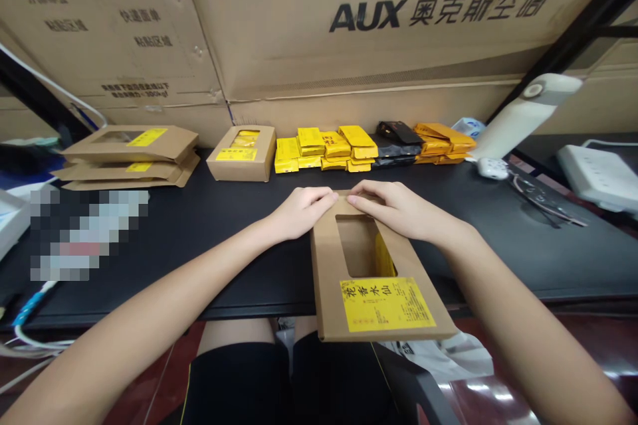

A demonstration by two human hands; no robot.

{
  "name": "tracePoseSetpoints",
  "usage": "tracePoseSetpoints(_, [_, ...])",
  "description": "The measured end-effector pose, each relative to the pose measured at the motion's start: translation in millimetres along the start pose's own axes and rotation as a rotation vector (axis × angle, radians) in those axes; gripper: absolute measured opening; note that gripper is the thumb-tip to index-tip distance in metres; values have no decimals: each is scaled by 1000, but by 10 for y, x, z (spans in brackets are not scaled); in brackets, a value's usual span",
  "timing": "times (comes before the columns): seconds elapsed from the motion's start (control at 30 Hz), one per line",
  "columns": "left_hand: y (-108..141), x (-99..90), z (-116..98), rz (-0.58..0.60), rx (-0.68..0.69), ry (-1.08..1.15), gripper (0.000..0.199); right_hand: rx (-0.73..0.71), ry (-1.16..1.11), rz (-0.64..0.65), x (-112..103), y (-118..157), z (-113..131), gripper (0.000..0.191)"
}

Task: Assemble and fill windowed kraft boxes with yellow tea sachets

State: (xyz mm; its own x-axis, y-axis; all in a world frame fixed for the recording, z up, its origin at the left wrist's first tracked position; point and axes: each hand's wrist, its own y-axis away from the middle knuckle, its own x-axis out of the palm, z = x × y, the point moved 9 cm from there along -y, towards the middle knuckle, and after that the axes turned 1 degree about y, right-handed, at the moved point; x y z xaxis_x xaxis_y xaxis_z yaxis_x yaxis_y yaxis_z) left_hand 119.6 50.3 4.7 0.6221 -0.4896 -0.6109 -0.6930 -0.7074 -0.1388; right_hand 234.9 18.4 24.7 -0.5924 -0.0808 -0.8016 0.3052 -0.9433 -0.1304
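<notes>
A brown kraft box [326, 265] with a cut-out window and a yellow label [386, 304] lies in front of me, its near end jutting past the table's front edge. Fingers of my left hand [306, 209] press on the left side of its far end. On the right of that same end, my right hand [391, 206] grips the box with its thumb on top and fingers over the far edge. Something yellow shows inside the window along its right side. My hands partly cover the far end of the box.
Flat kraft boxes [134, 146] are stacked at the back left beside a standing kraft box [242, 154] holding yellow packets. Yellow packets [323, 146], black packets [396, 143] and orange packets [443, 141] line the back. A white bottle [523, 116], earphone case [493, 168] and glasses [545, 199] lie right.
</notes>
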Motion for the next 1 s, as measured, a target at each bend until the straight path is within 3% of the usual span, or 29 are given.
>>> tracePoseSetpoints(1.0, [-3, -10, -8, -8, 1, -23, 38, 3, 1, 9, -2, 3, 12, 36])
